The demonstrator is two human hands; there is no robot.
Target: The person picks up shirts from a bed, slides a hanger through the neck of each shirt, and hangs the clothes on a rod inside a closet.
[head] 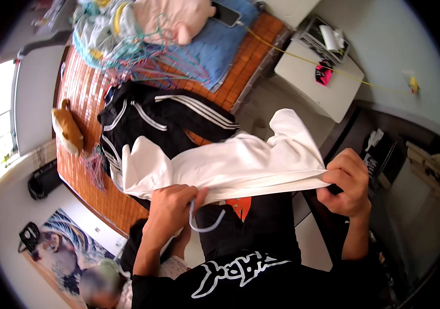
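Observation:
A white cloth garment (227, 162) is stretched between my two hands, its near edge pulled almost straight. My left hand (171, 208) grips that edge on the left, together with a pale blue-grey clothes hanger whose curved hook (209, 228) sticks out below the thumb. The rest of the hanger is hidden. At the other end, my right hand (345, 185) pinches the garment's right corner between thumb and fingers. Beyond the garment, a black jacket with white stripes (143, 112) lies spread on the bed, partly covered from view by the white cloth.
The bed has a brown tile-like mat (85, 96). On it are tangled clothes hangers (166, 65), a blue pillow (208, 58), a smartphone (225, 14), and a brown-and-white plush toy (67, 129). A yellow cable (301, 58) crosses above a white cabinet (301, 73). Another person (108, 282) is at lower left.

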